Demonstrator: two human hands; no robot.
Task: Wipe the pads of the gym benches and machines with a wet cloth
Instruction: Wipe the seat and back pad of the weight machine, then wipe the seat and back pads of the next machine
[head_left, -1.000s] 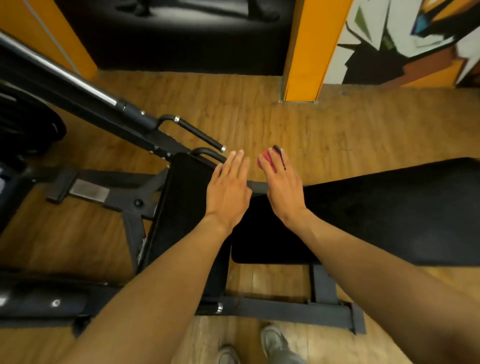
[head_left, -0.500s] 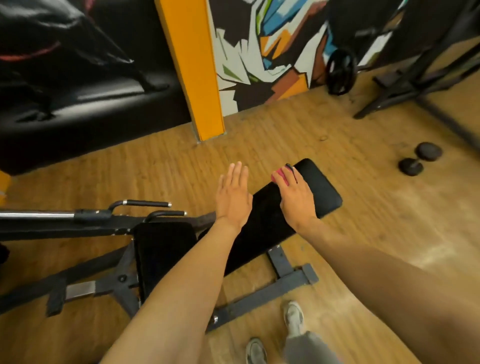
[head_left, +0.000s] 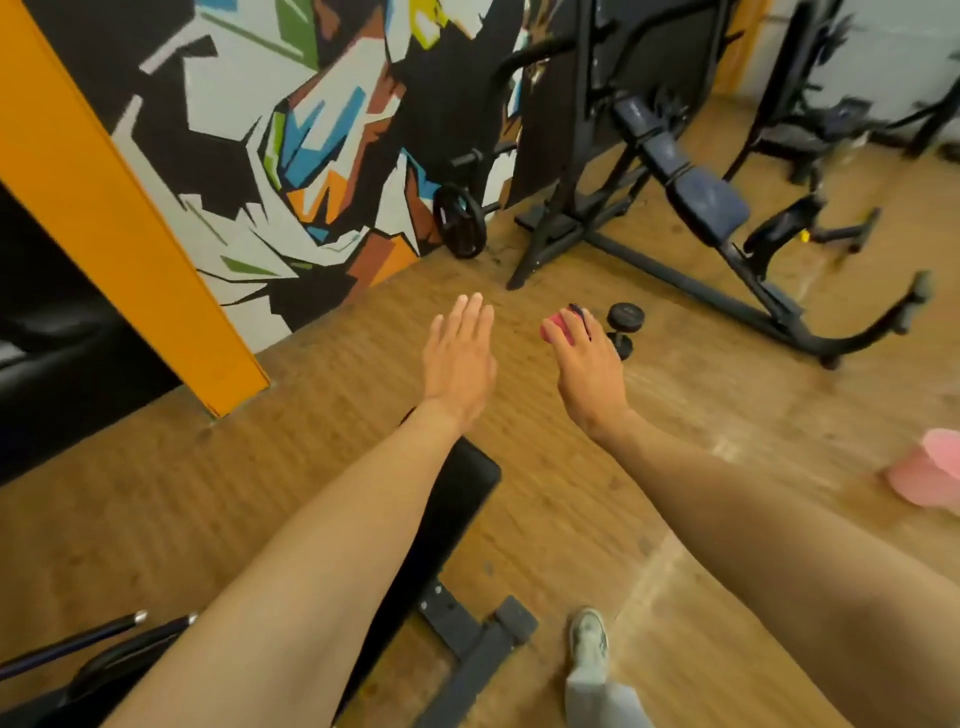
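Blue-padded machine (head_left: 706, 202) ahead, black bench (head_left: 452, 499) under my forearm; I judge I'm between pads; left hand (head_left: 457, 358) flat, fingers straight, empty; right hand (head_left: 587, 364) holds the pink cloth (head_left: 556, 328) underneath; next, reach that blue seat.

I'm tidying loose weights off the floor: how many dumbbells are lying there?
1: a black dumbbell on the wooden floor just beyond the right hand, partly hidden by it. Others may be out of view.
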